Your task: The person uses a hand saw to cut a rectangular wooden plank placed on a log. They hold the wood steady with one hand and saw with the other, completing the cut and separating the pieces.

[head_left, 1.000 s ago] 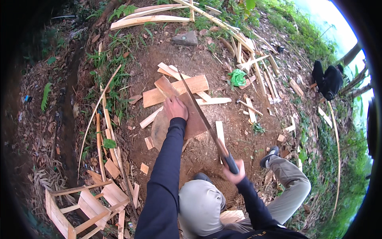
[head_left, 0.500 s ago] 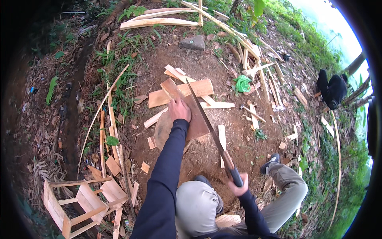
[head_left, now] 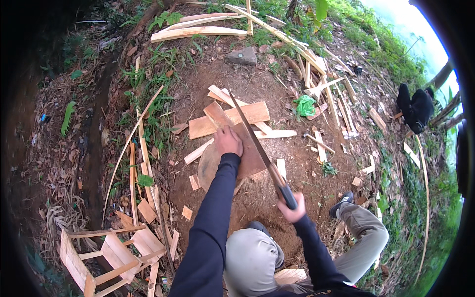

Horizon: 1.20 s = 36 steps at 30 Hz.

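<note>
My left hand (head_left: pixel 228 141) presses down on a brown wooden board (head_left: pixel 249 161), fingers curled over it. The board lies slanted across a round log stump (head_left: pixel 208 166). My right hand (head_left: pixel 293 209) is wrapped round the dark handle of a hand saw (head_left: pixel 257 143). Its long blade points away from me and runs along the right side of the board, right of my left hand. Whether its teeth are in the wood I cannot tell. Beyond the hand, a wider pale plank (head_left: pixel 255 113) and several thin strips lie crossed.
A hammer (head_left: pixel 319 142) lies right of the stump, below a green plastic bag (head_left: pixel 304 105). A wooden frame with slats (head_left: pixel 116 255) stands at lower left. Long strips (head_left: pixel 198 32) lie at the back, near a grey stone (head_left: pixel 241 56). Another person (head_left: pixel 415 109) is at far right.
My right hand has pushed the saw forward, away from me, along the board. My left hand stays on the board. The whole view has shifted slightly.
</note>
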Motion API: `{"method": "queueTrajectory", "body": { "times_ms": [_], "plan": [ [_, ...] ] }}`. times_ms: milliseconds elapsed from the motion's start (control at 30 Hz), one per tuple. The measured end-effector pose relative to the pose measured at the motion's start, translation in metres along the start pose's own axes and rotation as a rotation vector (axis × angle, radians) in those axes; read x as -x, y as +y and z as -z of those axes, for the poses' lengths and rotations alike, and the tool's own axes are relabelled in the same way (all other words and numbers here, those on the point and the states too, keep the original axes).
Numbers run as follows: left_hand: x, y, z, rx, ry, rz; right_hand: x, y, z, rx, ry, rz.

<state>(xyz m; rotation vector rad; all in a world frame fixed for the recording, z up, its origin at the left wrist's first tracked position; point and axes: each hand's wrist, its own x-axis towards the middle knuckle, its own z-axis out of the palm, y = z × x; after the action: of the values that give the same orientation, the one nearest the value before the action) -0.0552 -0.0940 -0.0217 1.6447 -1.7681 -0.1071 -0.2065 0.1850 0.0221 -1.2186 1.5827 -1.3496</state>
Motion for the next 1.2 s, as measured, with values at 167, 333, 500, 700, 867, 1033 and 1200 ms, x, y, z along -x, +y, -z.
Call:
{"method": "queueTrajectory", "body": {
  "times_ms": [167, 333, 500, 700, 867, 1033, 1200],
  "plan": [
    [0.003, -0.005, 0.003, -0.002, 0.009, 0.042, 0.031, 0.003, 0.024, 0.008, -0.104, -0.015],
    [0.011, -0.015, 0.001, -0.033, -0.002, -0.017, 0.048, 0.002, 0.018, 0.054, -0.089, -0.063],
    [0.004, -0.007, 0.003, -0.003, 0.012, 0.048, -0.001, -0.009, -0.002, 0.021, -0.090, -0.048],
    [0.010, -0.008, -0.004, -0.040, 0.007, -0.017, 0.064, -0.020, 0.031, 0.114, -0.103, -0.002],
    [0.004, -0.006, -0.012, -0.053, -0.027, -0.018, -0.010, -0.011, 0.007, 0.131, -0.129, 0.036],
    [0.002, -0.008, -0.002, -0.098, -0.032, -0.038, 0.060, -0.011, 0.037, -0.004, -0.141, 0.030],
    [0.003, -0.005, -0.009, -0.066, -0.040, -0.035, -0.014, -0.007, 0.011, 0.025, -0.154, -0.012]
  ]
}}
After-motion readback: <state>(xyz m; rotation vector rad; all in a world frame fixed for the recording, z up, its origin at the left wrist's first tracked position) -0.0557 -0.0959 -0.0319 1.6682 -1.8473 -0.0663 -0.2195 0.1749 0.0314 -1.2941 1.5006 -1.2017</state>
